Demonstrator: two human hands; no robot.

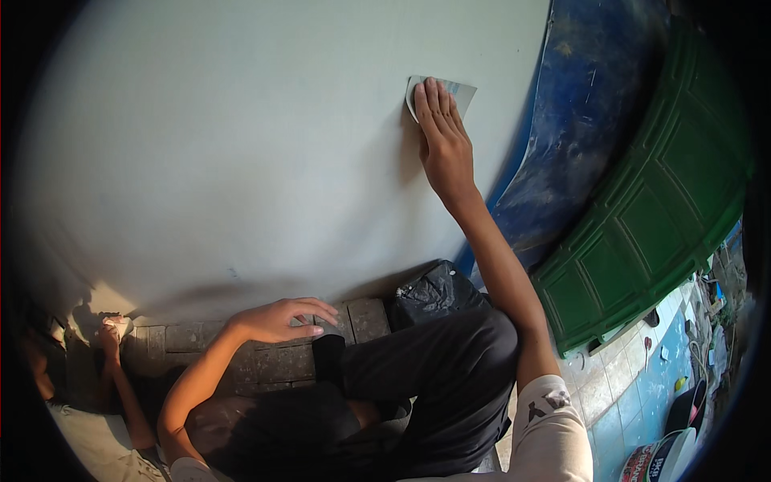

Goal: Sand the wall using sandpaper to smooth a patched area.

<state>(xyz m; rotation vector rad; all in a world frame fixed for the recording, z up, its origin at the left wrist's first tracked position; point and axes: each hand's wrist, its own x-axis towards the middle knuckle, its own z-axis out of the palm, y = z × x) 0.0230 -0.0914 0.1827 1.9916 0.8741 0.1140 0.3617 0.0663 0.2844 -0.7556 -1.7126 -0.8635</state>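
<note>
With the fingers of my right hand (447,144) laid flat on it, a grey sheet of sandpaper (464,96) is pressed against the smooth white wall (271,150). The sheet is bent, its left edge curling off the surface, and its back bears blue print. The thumb of that hand is mostly hidden. My left hand (271,320) hangs low in front of the wall's base, palm down, fingers loosely apart and nothing in them. Beneath it lie paving bricks (283,364). My bent knee (482,337) in dark trousers is near my right forearm.
A black plastic bag (443,295) sits at the wall's foot. To the right stand a stained blue sheet (578,108) and a green moulded panel (656,205). A bucket (659,461) rests on tiles, lower right. Another person's hand (111,337) is near the wall, lower left.
</note>
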